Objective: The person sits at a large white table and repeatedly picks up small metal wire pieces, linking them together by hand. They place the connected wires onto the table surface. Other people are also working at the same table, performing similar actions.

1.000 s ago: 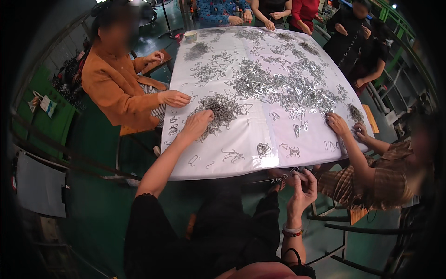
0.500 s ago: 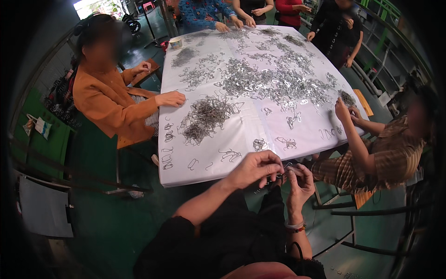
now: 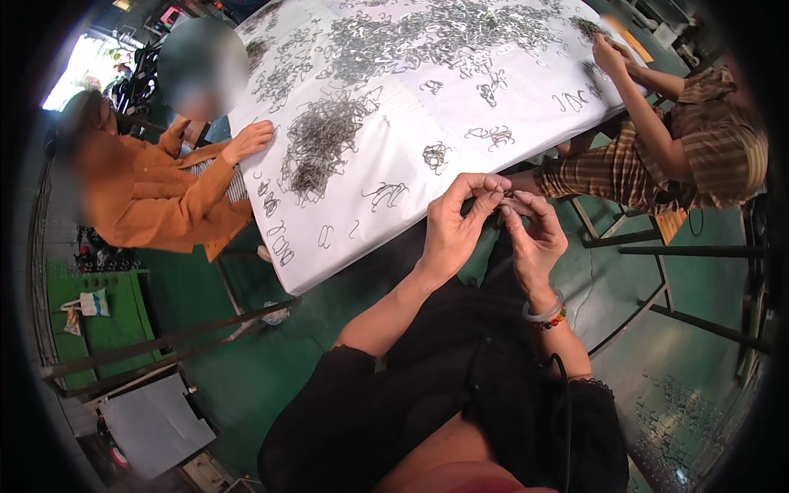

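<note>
My left hand and my right hand meet in front of me, just off the table's near edge. Thumbs and fingers of both are pinched together at one spot. Between the fingertips a small wire hook shows only as a dark sliver, mostly covered. Nearest on the white-covered table lie a small heap of wire hooks, a looser cluster and a few single hooks. A large tangled pile of hooks sits farther left.
A person in an orange jacket sits at the left, one hand on the table. At the right a person in striped clothes works with both hands raised. Many more hooks spread across the far table. Metal stool legs stand right.
The view has tilted and turned, so the table sits higher and farther left. My hands appear higher, their fingertips closer together, still pinching. The person in orange keeps a hand at the table edge.
</note>
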Demonstrator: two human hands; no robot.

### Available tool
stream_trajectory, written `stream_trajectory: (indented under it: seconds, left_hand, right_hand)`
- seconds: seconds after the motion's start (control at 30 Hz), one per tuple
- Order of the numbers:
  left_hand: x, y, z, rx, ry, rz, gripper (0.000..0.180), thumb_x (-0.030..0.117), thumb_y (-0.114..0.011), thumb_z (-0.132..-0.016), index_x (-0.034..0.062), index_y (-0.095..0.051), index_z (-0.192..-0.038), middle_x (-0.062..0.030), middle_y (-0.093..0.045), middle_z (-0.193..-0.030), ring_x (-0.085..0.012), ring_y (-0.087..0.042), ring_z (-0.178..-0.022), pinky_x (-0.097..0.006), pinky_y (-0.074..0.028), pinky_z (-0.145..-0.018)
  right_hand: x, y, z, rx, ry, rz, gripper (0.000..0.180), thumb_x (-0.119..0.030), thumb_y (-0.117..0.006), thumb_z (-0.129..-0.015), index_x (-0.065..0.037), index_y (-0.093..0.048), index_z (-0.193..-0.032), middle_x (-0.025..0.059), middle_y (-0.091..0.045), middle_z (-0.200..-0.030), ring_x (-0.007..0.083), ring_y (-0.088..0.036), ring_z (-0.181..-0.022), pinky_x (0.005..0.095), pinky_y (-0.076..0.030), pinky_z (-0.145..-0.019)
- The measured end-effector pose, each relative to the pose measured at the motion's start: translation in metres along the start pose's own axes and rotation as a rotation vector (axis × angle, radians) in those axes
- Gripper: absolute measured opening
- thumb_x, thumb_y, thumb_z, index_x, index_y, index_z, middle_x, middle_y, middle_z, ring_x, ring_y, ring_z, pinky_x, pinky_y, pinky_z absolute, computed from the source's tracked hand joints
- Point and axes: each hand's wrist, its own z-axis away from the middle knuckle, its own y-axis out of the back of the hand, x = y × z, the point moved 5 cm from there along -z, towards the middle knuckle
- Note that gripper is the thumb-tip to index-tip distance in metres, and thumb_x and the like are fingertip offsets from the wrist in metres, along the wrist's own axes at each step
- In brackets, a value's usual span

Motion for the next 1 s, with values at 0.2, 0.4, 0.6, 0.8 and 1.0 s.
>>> stream_trajectory:
  seconds: [0.2,0.4,0.6,0.8,1.0]
  left_hand:
    - [0.006,0.004,-0.002,0.027,-0.078,-0.141,0.006,0.001,-0.057,-0.090,-0.0022,-0.055,-0.095,-0.0110,-0.065,-0.093,-0.0140,-0.060,-0.091,-0.027,-0.049,-0.082]
    - [-0.011,-0.006,-0.003,-0.040,-0.082,-0.308,0.004,0.000,-0.059,-0.088,-0.0026,-0.057,-0.091,-0.0103,-0.065,-0.089,-0.0142,-0.062,-0.084,-0.027,-0.050,-0.079]
    - [-0.019,0.009,0.006,-0.026,-0.072,-0.305,0.004,-0.003,-0.058,-0.087,-0.0020,-0.058,-0.091,-0.0102,-0.065,-0.089,-0.0149,-0.062,-0.085,-0.027,-0.051,-0.077]
    - [-0.017,0.006,0.002,-0.030,-0.087,-0.299,0.004,-0.003,-0.059,-0.087,-0.0017,-0.059,-0.090,-0.0098,-0.065,-0.089,-0.0144,-0.062,-0.085,-0.026,-0.050,-0.076]
    - [-0.009,0.001,0.006,-0.048,-0.111,-0.316,0.004,-0.004,-0.060,-0.085,-0.0019,-0.060,-0.089,-0.0095,-0.065,-0.089,-0.0149,-0.062,-0.084,-0.026,-0.050,-0.073]
  right_hand:
    - [0.018,0.022,-0.056,0.008,-0.177,0.094,0.022,-0.003,-0.055,-0.090,0.005,-0.060,-0.110,0.0122,-0.067,-0.095,0.0116,-0.060,-0.078,0.0224,-0.048,-0.064]
    - [0.156,-0.005,-0.167,-0.230,0.063,0.712,0.036,-0.011,-0.067,-0.080,-0.002,-0.059,-0.113,0.0154,-0.066,-0.085,0.0209,-0.062,-0.075,0.0321,-0.050,-0.068]
    - [0.161,-0.019,-0.198,-0.111,-0.211,0.346,0.022,-0.001,-0.065,-0.077,0.002,-0.067,-0.099,0.0092,-0.067,-0.074,0.0092,-0.059,-0.056,0.0228,-0.049,-0.054]
    - [0.159,0.025,-0.236,-0.140,-0.311,0.521,0.021,-0.004,-0.058,-0.074,0.006,-0.068,-0.089,0.0092,-0.066,-0.068,0.0132,-0.063,-0.056,0.0243,-0.052,-0.056]
    - [0.150,0.039,-0.253,-0.289,0.012,0.872,0.015,-0.003,-0.058,-0.072,0.004,-0.067,-0.083,0.0157,-0.066,-0.068,0.0234,-0.066,-0.058,0.0313,-0.053,-0.060]
